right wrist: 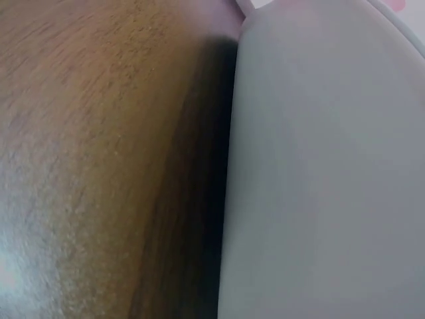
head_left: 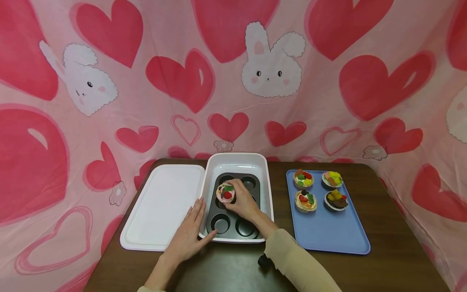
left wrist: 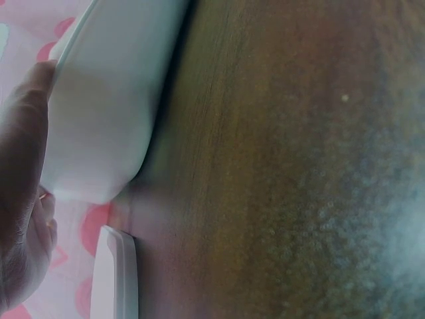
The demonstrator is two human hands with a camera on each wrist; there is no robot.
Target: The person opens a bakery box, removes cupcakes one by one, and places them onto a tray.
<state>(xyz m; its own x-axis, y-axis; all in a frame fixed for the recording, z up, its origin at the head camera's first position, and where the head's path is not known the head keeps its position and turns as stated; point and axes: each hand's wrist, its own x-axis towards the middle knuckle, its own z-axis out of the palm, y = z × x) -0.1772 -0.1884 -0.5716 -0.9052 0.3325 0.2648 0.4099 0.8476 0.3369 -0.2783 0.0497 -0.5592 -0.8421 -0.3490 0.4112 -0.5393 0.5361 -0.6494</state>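
My right hand (head_left: 245, 202) pinches a cupcake (head_left: 225, 193) with pink cream and red and green toppings. It is over the left middle part of a dark muffin tin (head_left: 233, 227), whose cup there is hidden beneath. The tin lies inside a deep white container (head_left: 268, 190). My left hand (head_left: 187, 233) rests at the container's front left corner, fingers straight along the left rim and thumb at the front. In the left wrist view, the container's outer wall (left wrist: 99, 126) shows beside that hand. The right wrist view shows only the container's wall (right wrist: 319, 166) and the table.
A white lid (head_left: 164, 207) lies flat to the left of the container. On the right, a blue tray (head_left: 328, 231) bears several topped cupcakes (head_left: 305, 201) at its far end. A small black object (head_left: 264, 261) is near the right sleeve. A patterned cloth (head_left: 226, 101) hangs behind the brown table (head_left: 394, 243).
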